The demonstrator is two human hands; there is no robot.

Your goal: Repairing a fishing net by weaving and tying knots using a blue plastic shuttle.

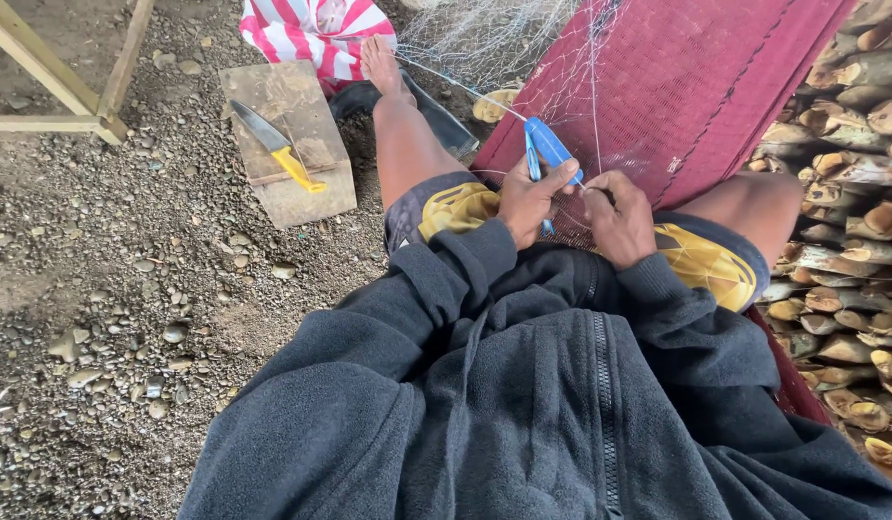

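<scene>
My left hand (529, 200) grips a blue plastic netting needle (547, 144) that points up and away over my lap. My right hand (617, 214) sits just beside it, fingers pinched on a thin pale strand of the fishing net (494, 39). The fine net stretches from my hands toward my bare foot (380, 60) and drapes over a dark red mesh sheet (677, 87) lying across my knees. Both sleeves are dark grey fleece.
A wooden board (316, 188) lies on the gravel at left with a yellow-handled knife (277, 144) on it. A red-and-white striped cloth (316, 29) is beyond it. Stacked firewood (851, 193) lines the right side. A wooden frame (70, 87) stands top left.
</scene>
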